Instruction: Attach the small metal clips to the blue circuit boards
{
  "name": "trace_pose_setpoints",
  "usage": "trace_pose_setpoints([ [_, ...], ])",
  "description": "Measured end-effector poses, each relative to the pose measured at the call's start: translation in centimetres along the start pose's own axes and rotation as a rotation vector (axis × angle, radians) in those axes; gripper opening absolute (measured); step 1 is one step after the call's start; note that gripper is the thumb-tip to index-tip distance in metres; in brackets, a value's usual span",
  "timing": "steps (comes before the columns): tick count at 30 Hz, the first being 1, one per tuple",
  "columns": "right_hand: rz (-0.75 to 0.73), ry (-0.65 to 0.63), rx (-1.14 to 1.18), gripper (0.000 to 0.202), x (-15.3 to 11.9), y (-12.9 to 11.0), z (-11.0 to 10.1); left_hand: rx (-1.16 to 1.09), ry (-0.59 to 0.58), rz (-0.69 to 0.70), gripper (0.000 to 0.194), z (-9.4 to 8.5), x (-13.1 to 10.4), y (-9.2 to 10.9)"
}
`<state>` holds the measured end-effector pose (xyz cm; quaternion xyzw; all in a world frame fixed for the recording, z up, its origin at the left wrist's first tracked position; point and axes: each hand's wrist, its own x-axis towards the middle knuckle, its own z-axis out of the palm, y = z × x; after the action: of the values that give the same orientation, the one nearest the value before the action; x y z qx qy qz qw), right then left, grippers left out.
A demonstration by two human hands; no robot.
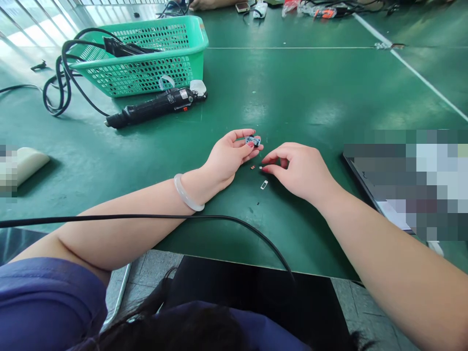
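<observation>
My left hand point(232, 153) pinches a small blue circuit board point(253, 141) between thumb and fingers, just above the green table. To its right, my right hand point(298, 168) has thumb and forefinger closed around a tiny whitish part point(261, 167), too small to name. On the table below the hands lie a tiny reddish piece point(252, 167), a small white rectangular frame point(263, 185) and a dark speck point(258, 203).
A green plastic basket point(146, 73) with black cables stands at the back left, a black electric screwdriver point(157, 107) lying before it. A black cable point(146, 216) crosses over my left forearm. A dark tray-like object point(365, 180), partly blurred, is at right. Another person's hand point(208, 4) shows at the far edge.
</observation>
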<state>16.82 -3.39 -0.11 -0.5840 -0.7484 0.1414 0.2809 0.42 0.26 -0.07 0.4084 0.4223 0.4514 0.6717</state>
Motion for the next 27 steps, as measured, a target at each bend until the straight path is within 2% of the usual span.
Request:
trace_pose_setpoints([
  [3, 0.005, -0.056, -0.057, 0.011, 0.1, 0.2, 0.4, 0.009, 0.009, -0.001, 0.020, 0.1, -0.1, 0.1],
  [5, 0.001, -0.041, -0.070, 0.014, 0.2, 0.4, 0.4, 0.032, -0.003, 0.004, 0.021, 0.1, -0.2, 0.1],
  [11, 0.012, 0.237, 0.064, 0.010, -0.2, 0.0, -0.5, 0.123, -0.076, -0.007, 0.024, 0.1, -0.5, -0.1],
  [14, -0.019, 0.310, 0.131, 0.011, -0.4, -0.5, -0.8, 0.155, -0.126, 0.020, 0.024, 0.2, -0.6, -0.1],
  [21, -0.095, 0.342, 0.105, 0.010, -0.3, -0.6, -0.5, 0.162, -0.167, 0.050, 0.024, 0.3, -0.9, 0.0],
  [27, -0.146, 0.360, 0.054, 0.014, -0.5, -0.7, -0.4, 0.124, -0.185, 0.015, 0.025, 0.3, -1.0, 0.2],
])
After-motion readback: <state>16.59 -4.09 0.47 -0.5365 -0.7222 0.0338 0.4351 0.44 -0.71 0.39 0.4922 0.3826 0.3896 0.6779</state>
